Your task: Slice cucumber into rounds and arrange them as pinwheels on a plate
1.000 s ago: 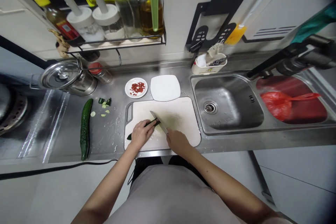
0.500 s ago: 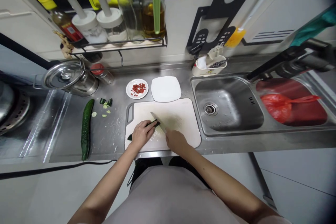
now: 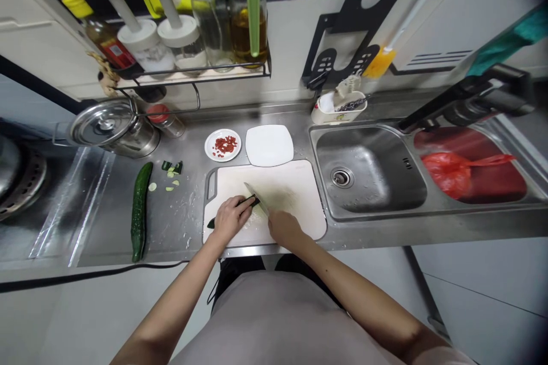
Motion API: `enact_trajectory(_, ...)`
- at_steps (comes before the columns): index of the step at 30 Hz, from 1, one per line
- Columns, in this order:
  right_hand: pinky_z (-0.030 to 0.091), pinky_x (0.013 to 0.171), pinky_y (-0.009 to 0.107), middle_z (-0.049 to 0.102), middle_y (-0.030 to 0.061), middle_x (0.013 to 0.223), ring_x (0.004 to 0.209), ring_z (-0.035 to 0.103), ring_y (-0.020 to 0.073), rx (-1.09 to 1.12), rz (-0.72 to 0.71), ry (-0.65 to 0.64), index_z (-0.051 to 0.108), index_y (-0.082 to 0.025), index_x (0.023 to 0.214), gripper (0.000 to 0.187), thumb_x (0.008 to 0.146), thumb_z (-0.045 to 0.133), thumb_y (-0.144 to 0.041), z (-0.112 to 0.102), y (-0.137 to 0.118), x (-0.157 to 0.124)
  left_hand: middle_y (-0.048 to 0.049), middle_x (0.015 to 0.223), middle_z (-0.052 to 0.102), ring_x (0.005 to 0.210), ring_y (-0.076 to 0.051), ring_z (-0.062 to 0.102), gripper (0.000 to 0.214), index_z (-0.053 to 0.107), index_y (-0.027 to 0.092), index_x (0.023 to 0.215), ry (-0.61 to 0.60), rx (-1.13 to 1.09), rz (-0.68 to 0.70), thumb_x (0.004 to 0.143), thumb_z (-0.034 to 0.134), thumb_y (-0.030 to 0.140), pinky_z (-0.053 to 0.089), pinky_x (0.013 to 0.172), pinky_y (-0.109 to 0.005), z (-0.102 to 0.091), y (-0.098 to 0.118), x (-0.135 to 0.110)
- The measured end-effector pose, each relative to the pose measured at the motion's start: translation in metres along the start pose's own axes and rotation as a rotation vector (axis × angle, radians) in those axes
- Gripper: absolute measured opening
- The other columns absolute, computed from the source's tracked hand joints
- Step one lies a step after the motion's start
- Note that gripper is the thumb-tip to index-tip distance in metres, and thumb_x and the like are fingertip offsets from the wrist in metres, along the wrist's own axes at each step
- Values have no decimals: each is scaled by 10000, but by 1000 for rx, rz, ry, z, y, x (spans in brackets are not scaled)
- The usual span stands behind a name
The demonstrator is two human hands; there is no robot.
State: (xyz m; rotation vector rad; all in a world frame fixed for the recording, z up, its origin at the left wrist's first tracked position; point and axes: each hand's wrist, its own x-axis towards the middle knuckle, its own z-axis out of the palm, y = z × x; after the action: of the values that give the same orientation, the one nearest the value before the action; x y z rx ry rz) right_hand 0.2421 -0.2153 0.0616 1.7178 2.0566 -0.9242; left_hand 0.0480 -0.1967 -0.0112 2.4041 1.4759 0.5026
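Note:
On the white cutting board (image 3: 303, 182), my left hand (image 3: 230, 218) presses down a dark green piece of cucumber (image 3: 211, 223), which is mostly covered by the fingers. My right hand (image 3: 286, 230) is closed round the handle of a knife (image 3: 255, 194). The blade lies against the right end of the cucumber piece, close to my left fingertips. Left of the board, a whole cucumber (image 3: 140, 211) lies on the steel counter. Several cucumber offcuts (image 3: 172, 168) are scattered between it and the board.
Behind the board stand a white square plate (image 3: 269, 145) and a small plate (image 3: 209, 153) of red berries (image 3: 225, 146). A sink (image 3: 372, 177) is at the right, with a red bag (image 3: 449, 174) in its second basin. A lidded pot (image 3: 141, 140) and spice rack (image 3: 192, 75) are at back left.
Both hands, the knife and the cucumber piece look almost the same. The whole view has shifted very slightly.

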Motion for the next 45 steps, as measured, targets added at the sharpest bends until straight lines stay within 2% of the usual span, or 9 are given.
enact_trajectory(11, 478, 779, 290, 702, 157, 1006, 972, 675, 224, -9, 10, 25, 581, -111, 1136, 290, 958, 353, -134, 6, -2, 5, -50, 1071, 659, 956, -183, 603, 318, 660, 297, 1221, -19, 0, -20, 947, 505, 337, 494, 839, -318, 3, -2, -1)
enact_trajectory(16, 476, 792, 289, 700, 162, 1014, 983, 671, 218, -6, 21, -4, 572, -115, 1151, 306, 960, 333, -125, 5, -3, 6, -52, 1065, 658, 957, -183, 602, 319, 660, 296, 1222, -16, -9, -20, 945, 506, 333, 496, 844, -318, 1, -1, 0)
enact_trajectory(28, 465, 792, 294, 704, 158, 1021, 992, 669, 237, 16, 20, 32, 573, -114, 1191, 332, 976, 336, -202, 7, 7, 7, -54, 1040, 673, 925, -176, 614, 318, 659, 292, 1215, 12, 35, -17, 951, 488, 333, 492, 822, -307, 0, 2, -2)
enact_trajectory(35, 451, 737, 298, 692, 116, 965, 889, 679, 214, -172, 79, 158, 497, -199, 1287, 358, 1001, 281, -206, -1, 25, -5, -67, 1059, 699, 959, -205, 634, 411, 578, 260, 1309, 24, 64, -116, 942, 501, 426, 486, 861, -333, -5, 4, -2)
enact_trajectory(41, 409, 807, 340, 657, 124, 1035, 959, 630, 225, -265, 99, 298, 431, -231, 1402, 429, 986, 334, -190, -3, 36, -12, -83, 1066, 702, 967, -223, 639, 358, 625, 236, 1225, 95, 56, -180, 963, 446, 401, 475, 876, -358, -8, 2, -5)
enact_trajectory(45, 372, 846, 352, 641, 136, 1062, 1000, 588, 234, -243, 108, 327, 410, -213, 1441, 461, 982, 391, -241, 1, 41, -12, -90, 1052, 702, 961, -222, 638, 332, 639, 228, 1176, 134, 26, -220, 976, 406, 355, 475, 865, -362, -6, 1, -10)
